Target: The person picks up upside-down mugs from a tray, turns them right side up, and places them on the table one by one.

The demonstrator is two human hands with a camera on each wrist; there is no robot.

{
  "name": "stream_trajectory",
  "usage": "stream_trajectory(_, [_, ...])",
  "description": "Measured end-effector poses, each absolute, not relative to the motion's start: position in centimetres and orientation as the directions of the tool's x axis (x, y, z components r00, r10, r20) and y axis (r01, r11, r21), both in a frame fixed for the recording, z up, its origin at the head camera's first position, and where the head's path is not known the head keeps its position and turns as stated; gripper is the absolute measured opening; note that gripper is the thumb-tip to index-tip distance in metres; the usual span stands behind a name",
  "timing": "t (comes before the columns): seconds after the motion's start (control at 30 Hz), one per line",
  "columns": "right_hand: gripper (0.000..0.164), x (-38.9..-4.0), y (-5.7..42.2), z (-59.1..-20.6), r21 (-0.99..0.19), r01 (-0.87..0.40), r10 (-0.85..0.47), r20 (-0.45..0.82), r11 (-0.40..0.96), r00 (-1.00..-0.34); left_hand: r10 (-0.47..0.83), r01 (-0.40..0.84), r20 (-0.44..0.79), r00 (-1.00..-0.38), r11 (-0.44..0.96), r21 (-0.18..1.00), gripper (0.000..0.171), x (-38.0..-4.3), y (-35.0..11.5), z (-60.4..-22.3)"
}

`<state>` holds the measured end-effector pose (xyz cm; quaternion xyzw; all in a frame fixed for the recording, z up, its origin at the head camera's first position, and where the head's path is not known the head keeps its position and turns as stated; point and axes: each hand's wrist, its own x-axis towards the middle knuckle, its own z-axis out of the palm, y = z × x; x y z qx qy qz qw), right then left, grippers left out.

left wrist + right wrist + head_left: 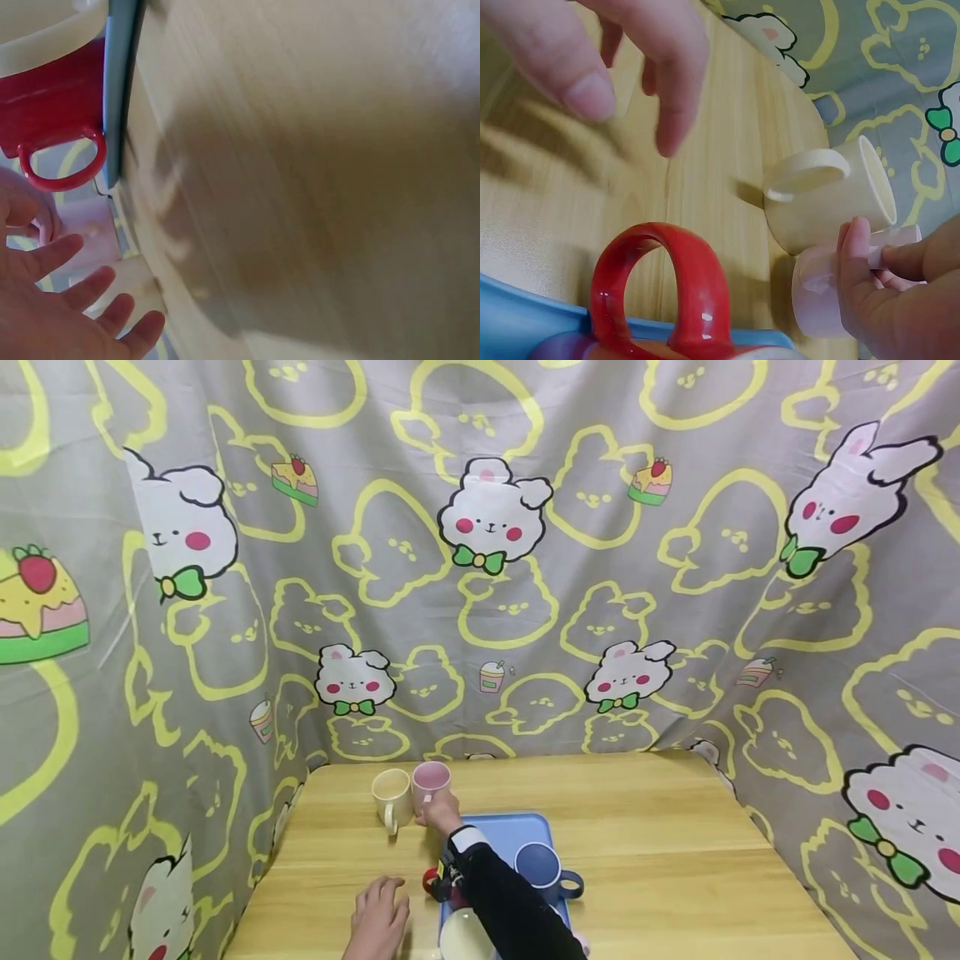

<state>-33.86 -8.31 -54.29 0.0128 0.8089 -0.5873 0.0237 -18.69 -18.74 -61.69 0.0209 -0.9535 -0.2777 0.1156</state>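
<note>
My right hand (438, 814) reaches to the far left of the table and pinches the handle of a pink mug (431, 779), which stands upright against a cream mug (391, 797). In the right wrist view its fingers (859, 262) curl round the pink mug (817, 296), with the cream mug (826, 196) just beyond. My left hand (379, 914) is open near the table's front edge, fingers spread, holding nothing. Its fingers (90, 289) are close to a red mug (52, 105) whose handle (660, 289) sticks out over the tray's edge.
A blue tray (501, 828) lies on the wooden table (660, 852) under my right forearm. It carries a blue mug (542, 867), the red mug (431, 881) and a pale mug (465, 937). Patterned cloth (480, 568) walls the table at the back and both sides.
</note>
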Motion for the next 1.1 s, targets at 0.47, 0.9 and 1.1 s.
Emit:
stream_trajectory(0.47, [0.024, -33.8, -8.7, -56.8, -0.924, 0.062, -0.009, -0.071, 0.377, -0.997, -0.118, 0.005, 0.181, -0.976, 0.824, 0.566, 0.026, -18.0, -20.0, -61.9])
stream_trajectory(0.9, [0.011, -34.9, -7.7, -56.8, -0.934, 0.07, 0.036, -0.061, 0.35, -0.997, -0.108, 0.014, 0.16, -0.981, 0.788, 0.615, 0.027, -18.4, -19.4, -61.5])
stream_trajectory(1.1, [0.029, -35.0, -7.9, -56.3, -0.974, 0.097, -0.051, -0.11, 0.207, -0.993, -0.141, -0.046, 0.113, -0.984, 0.802, 0.596, 0.029, -18.3, -19.6, -61.5])
